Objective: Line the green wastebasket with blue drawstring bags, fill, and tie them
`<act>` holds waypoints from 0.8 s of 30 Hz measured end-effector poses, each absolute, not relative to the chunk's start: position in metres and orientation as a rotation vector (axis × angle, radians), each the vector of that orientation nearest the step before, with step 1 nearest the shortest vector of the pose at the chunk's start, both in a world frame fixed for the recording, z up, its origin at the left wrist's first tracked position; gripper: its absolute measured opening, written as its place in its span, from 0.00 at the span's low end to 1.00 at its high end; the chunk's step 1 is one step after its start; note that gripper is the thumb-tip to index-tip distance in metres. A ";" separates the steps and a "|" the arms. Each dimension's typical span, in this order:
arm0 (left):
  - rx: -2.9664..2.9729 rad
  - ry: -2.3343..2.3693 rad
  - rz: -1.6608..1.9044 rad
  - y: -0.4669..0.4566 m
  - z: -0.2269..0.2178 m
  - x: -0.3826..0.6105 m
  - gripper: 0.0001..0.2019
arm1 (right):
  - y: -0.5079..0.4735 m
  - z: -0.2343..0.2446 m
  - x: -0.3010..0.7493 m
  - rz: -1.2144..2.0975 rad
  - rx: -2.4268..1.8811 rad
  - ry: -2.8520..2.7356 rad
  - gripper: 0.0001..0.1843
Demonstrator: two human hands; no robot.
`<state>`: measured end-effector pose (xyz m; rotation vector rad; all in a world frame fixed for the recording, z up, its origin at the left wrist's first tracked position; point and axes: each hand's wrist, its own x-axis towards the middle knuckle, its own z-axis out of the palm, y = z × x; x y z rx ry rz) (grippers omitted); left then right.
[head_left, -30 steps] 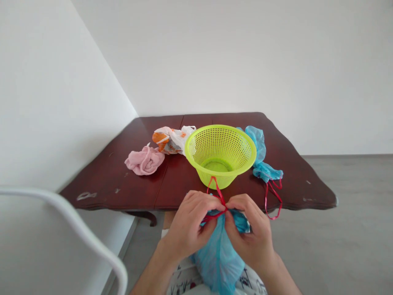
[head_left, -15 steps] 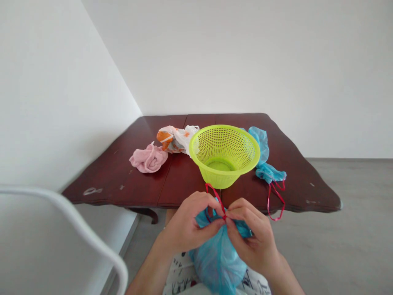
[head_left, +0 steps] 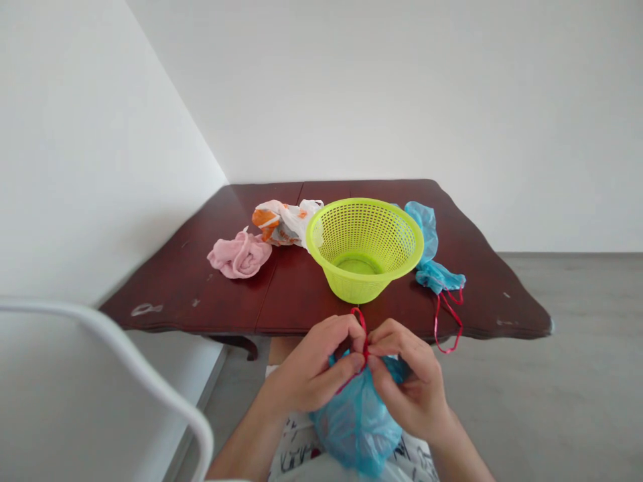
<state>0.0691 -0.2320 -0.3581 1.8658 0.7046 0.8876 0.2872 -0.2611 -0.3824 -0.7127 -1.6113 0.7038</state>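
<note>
A blue plastic bag (head_left: 354,422) rests on my lap, with something inside that I cannot make out. Around its gathered top runs a red drawstring (head_left: 360,316), looped upward. My left hand (head_left: 321,365) pinches the drawstring between thumb and fingers. From the other side, my right hand (head_left: 409,375) pinches the same drawstring, its fingertips almost meeting those of the left. The fingers hide part of the string and the bag's mouth. Just beyond both hands, a lime-green plastic basket (head_left: 354,289) stands upright on the table.
On the dark red wooden table (head_left: 226,311) lie a pink cloth (head_left: 240,256), a crumpled white-and-orange plastic bag (head_left: 281,222) and another blue bag (head_left: 426,241) with red strings trailing over the front edge. A white curved rail (head_left: 135,375) is at the lower left.
The red loop above my hands has become smaller and more upright. Both hands stay pinched at nearly the same spot. The whole view has shifted slightly.
</note>
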 end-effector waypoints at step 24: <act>2.346 0.582 1.085 -0.226 -0.341 0.065 0.07 | -0.264 -0.378 0.283 0.746 -0.699 -1.568 0.10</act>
